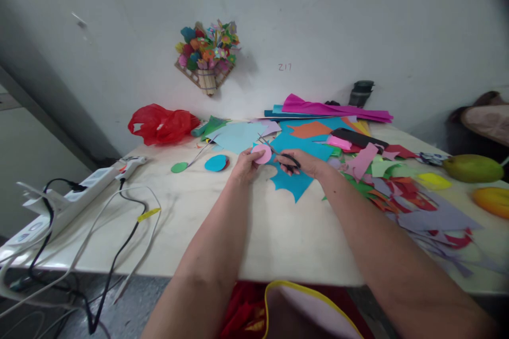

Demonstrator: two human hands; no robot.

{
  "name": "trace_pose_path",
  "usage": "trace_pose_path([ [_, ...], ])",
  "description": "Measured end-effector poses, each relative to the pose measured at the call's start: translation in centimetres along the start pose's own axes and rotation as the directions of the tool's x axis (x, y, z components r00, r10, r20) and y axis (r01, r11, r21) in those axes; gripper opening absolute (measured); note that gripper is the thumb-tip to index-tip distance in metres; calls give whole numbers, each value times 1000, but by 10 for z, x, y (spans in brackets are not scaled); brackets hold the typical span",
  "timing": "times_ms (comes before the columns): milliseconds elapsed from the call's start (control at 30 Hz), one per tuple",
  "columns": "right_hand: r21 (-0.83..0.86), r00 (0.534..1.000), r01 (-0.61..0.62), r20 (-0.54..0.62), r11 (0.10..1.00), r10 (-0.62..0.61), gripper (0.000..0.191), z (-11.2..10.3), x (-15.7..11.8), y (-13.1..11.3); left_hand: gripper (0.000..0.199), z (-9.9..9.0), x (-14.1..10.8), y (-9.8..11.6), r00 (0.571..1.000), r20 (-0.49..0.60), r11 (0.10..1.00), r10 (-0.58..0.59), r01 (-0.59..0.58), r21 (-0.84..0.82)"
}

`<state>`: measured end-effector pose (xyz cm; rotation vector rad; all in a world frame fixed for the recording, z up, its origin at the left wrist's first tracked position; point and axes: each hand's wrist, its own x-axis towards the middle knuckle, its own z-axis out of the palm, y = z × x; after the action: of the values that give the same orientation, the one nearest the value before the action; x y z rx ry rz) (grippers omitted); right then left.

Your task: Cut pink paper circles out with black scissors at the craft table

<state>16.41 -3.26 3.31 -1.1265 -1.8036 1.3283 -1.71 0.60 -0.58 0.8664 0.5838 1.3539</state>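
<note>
Near the middle of the table, my left hand (247,165) pinches a pink paper circle (262,154) by its left side. A bit of blue paper shows behind the circle's upper edge. My right hand (296,163) is wrapped round the black handles of a pair of scissors (274,151), whose blades point up and left, spread apart just above the circle. Under both hands lies blue paper (296,180) with scalloped cut edges. To the left rest blue paper circles (216,163) with a red one peeking out, and a green circle (179,167) beside a thin wire.
Paper scraps (417,201) cover the right side, near a green mango (473,168) and an orange fruit (493,200). A red plastic bag (163,124) sits back left. A power strip (79,198) with cables lies left. Magenta paper (334,109) lies along the wall.
</note>
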Motion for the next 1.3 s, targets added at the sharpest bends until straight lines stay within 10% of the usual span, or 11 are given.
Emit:
trace_pose_path([
  [1300,13,998,-43,-34,999,43,22,2,2,1,20,1,0,3,996,-92,999,-6,2,-34],
])
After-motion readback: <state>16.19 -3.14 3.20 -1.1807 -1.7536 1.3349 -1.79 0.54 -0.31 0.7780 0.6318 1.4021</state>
